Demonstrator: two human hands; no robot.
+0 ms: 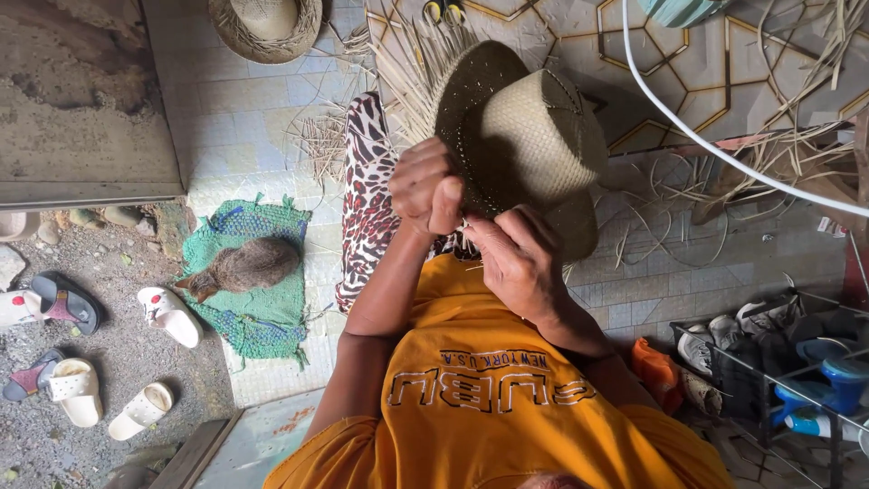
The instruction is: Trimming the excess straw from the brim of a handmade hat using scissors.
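Cat (244,267) on green mat (262,321), sandals (167,315)

2 hats (529,136), 1 cat (246,267), 5 sandals (169,315)

Pale tiled floor (244,109) fills the upper left and centre of the frame, with a patterned tiled wall (715,72) at upper right. A green woven mat (272,317) lies left of centre; gravel ground (118,362) at lower left carries scattered sandals (167,315). Even daylight; a metal rack (769,362) of shoes stands at lower right.
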